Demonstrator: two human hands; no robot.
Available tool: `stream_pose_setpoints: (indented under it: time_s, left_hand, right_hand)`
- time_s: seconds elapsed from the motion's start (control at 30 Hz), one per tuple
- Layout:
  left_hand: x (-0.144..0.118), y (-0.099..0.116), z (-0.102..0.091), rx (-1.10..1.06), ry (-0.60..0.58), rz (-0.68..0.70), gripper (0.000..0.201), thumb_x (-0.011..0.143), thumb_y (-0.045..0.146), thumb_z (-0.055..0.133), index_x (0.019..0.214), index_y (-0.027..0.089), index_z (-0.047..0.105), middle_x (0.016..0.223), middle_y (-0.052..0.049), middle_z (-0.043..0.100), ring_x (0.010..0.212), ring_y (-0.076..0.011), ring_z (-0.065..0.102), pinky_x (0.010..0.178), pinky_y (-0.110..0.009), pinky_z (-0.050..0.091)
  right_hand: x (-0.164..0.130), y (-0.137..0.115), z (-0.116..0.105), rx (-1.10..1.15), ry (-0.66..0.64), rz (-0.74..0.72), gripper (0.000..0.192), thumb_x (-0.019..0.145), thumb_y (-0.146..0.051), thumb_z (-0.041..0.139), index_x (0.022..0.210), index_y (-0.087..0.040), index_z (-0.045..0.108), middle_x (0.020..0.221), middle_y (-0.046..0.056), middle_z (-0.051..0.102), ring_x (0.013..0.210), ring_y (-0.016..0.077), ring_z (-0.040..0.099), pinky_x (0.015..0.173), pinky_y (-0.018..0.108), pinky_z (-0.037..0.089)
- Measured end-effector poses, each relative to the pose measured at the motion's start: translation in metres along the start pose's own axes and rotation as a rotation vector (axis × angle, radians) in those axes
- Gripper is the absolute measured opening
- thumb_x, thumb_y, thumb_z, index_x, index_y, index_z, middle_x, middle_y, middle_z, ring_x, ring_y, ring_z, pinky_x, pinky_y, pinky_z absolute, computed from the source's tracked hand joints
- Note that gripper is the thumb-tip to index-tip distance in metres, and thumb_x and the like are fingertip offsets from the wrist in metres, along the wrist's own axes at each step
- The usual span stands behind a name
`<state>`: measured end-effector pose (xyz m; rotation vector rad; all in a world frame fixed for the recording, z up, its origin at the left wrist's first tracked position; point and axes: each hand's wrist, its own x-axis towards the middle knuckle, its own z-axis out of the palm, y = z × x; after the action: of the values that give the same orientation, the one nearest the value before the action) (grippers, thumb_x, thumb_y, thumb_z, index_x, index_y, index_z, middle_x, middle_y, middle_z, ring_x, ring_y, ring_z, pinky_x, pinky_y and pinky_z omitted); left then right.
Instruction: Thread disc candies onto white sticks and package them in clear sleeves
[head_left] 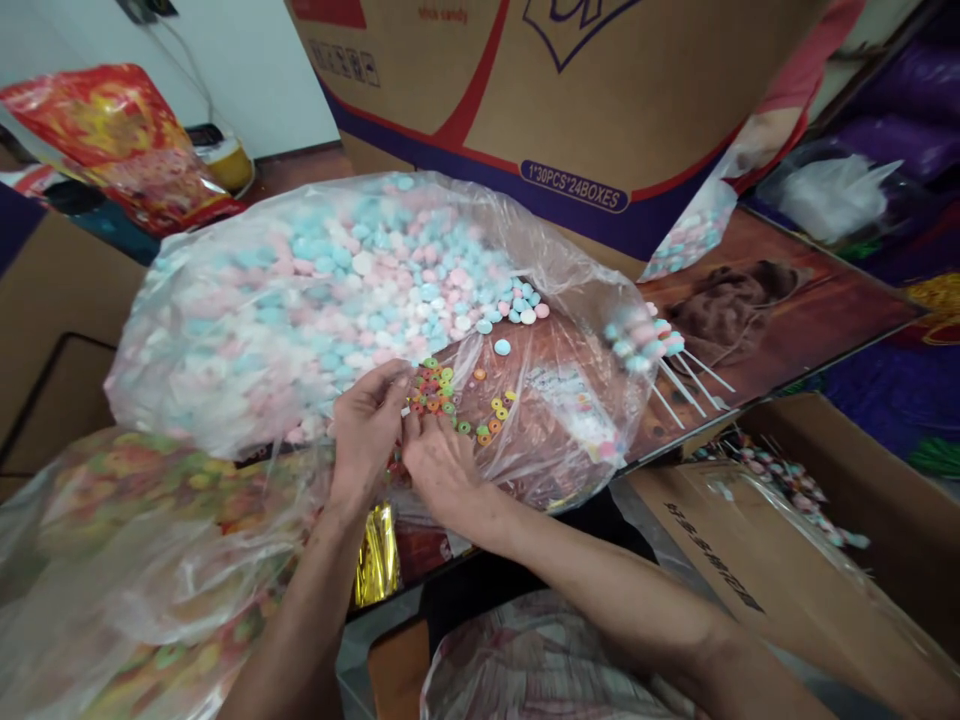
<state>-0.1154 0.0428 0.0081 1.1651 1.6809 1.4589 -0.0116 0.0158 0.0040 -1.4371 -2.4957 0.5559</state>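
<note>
We list a clear plastic bag (247,300) filled with round candies (352,270) in pale blue, pink and white, and beside our hands a scatter of small ring candies (442,395) in red, orange, yellow and green. We note sticks (694,380) in white carrying the same blue, pink and white sweets, a brown cardboard box (570,90) printed with red and dark purple bands, and a foil pack (120,140) in red and yellow. We add a gold foil strip (375,555) and a second bag (150,560) of orange, yellow and green candy.
</note>
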Motion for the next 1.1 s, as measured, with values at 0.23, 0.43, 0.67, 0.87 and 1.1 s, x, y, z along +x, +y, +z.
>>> stream_pose_setpoints:
  time_s: [0.23, 0.43, 0.67, 0.87, 1.1]
  left_hand:
    - [0.01, -0.003, -0.001, 0.057, -0.051, 0.054, 0.03, 0.076, 0.038, 0.072, 0.096, 0.017, 0.076, 0.099, -0.008, 0.077, 0.078, -0.0174, 0.068, 0.078, -0.03, 0.054]
    - [0.026, -0.009, 0.011, 0.185, -0.228, 0.074, 0.032, 0.078, 0.038, 0.067, 0.098, 0.016, 0.076, 0.09, -0.006, 0.077, 0.077, -0.0196, 0.068, 0.074, -0.03, 0.053]
    - [0.05, 0.003, 0.087, 0.582, -0.447, 0.358, 0.028, 0.089, 0.023, 0.048, 0.088, 0.019, 0.076, 0.085, -0.005, 0.073, 0.082, -0.0218, 0.067, 0.077, -0.03, 0.048]
    - [0.052, -0.008, 0.127, 0.93, -0.482, 0.411, 0.029, 0.089, 0.012, 0.046, 0.098, 0.018, 0.072, 0.097, -0.012, 0.064, 0.086, -0.0248, 0.062, 0.076, -0.034, 0.045]
    - [0.062, -0.013, 0.134, 0.617, -0.445, 0.411, 0.029, 0.085, 0.013, 0.051, 0.109, 0.018, 0.067, 0.09, -0.008, 0.068, 0.086, -0.0246, 0.064, 0.08, -0.035, 0.047]
  right_hand:
    - [-0.003, 0.005, -0.008, 0.24, -0.054, 0.087, 0.034, 0.081, -0.011, 0.058, 0.115, -0.011, 0.055, 0.104, 0.016, 0.07, 0.092, 0.0295, 0.067, 0.074, 0.038, 0.054]
    - [-0.035, 0.057, -0.023, 0.581, 0.075, 0.121, 0.019, 0.088, -0.01, 0.045, 0.098, -0.019, 0.058, 0.095, 0.007, 0.067, 0.091, 0.0215, 0.063, 0.081, 0.032, 0.046]
    - [-0.072, 0.127, -0.056, 0.401, 0.205, 0.342, 0.013, 0.085, -0.013, 0.042, 0.082, -0.02, 0.052, 0.077, 0.003, 0.059, 0.071, 0.0185, 0.054, 0.067, 0.029, 0.037]
    - [-0.084, 0.153, -0.051, 0.314, 0.197, 0.433, 0.02, 0.092, -0.026, 0.043, 0.072, -0.022, 0.047, 0.071, 0.003, 0.058, 0.066, 0.0184, 0.055, 0.065, 0.029, 0.035]
    - [-0.088, 0.155, -0.03, 0.454, 0.374, 0.456, 0.018, 0.094, -0.028, 0.042, 0.086, -0.021, 0.057, 0.073, 0.002, 0.063, 0.067, 0.0188, 0.06, 0.065, 0.028, 0.039]
